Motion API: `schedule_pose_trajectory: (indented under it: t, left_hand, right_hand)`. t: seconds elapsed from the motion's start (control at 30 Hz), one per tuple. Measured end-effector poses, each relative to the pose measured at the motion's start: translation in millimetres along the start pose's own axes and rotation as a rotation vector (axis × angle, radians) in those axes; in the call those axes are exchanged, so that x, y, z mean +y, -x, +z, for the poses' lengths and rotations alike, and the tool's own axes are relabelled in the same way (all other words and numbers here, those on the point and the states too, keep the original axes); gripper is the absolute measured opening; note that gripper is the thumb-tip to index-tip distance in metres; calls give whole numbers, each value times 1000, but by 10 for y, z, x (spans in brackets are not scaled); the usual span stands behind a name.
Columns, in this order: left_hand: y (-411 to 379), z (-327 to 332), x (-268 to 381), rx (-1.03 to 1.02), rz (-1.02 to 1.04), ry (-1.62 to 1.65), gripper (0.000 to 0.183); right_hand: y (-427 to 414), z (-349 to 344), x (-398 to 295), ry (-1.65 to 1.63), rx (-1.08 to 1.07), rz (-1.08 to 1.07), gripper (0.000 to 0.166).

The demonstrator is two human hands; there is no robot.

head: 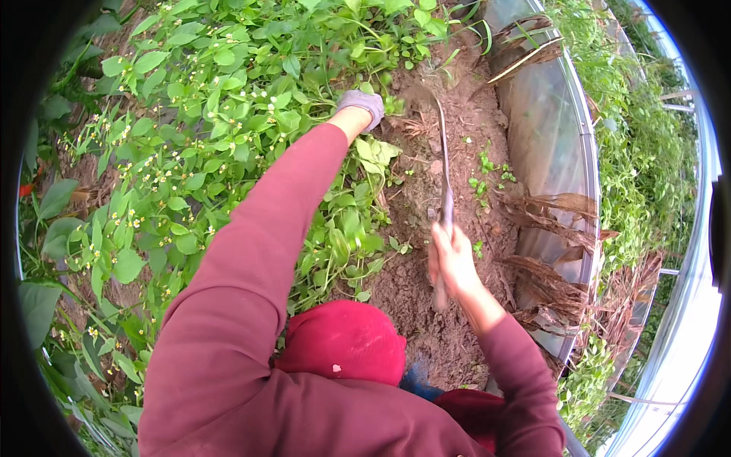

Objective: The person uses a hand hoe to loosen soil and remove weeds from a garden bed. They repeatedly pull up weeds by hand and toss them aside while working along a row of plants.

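My left hand [362, 108], in a pale grey-purple glove, is closed around leafy weeds [308, 105] at the edge of the soil; its fingers are mostly hidden from above. Blurred green leaves stick out just beyond the knuckles. In my bare right hand [451, 257] is the handle of a hand weeding tool [444, 148] with a long, thin metal neck. The neck curves left at its far end, where the blurred head hovers over or touches the soil, a short way right of the glove. Uprooted-looking, limp weeds [342, 234] lie below my left forearm.
Dense flowering weeds [165, 148] cover the left side. A strip of brown soil [417, 308] runs down the middle. Along its right stands a clear plastic sheet wall [542, 125] with dry brown leaves [548, 280] against it. My red-clad knee [345, 343] is close below.
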State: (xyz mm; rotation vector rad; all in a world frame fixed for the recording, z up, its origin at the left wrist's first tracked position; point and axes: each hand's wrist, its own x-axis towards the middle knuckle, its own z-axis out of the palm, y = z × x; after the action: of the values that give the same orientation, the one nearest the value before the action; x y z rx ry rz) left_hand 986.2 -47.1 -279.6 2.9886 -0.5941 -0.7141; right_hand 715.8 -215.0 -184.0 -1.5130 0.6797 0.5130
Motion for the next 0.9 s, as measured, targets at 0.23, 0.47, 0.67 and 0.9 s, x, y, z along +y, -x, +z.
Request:
schedule_pose_trajectory:
  t: [0.23, 0.47, 0.67, 0.9]
  left_hand:
    - [1126, 546, 85, -721, 652, -306, 28]
    - [1059, 497, 49, 43, 411, -251, 26]
    - [46, 387, -292, 412, -97, -409, 84]
    - [-170, 247, -403, -42, -388, 249, 92]
  right_hand:
    - [683, -284, -109, -27, -85, 202, 26]
    - [-765, 502, -280, -80, -18, -156, 26]
    - [-1111, 680, 93, -171, -75, -56, 25]
    - [-1124, 702, -85, -49, 20, -205, 26]
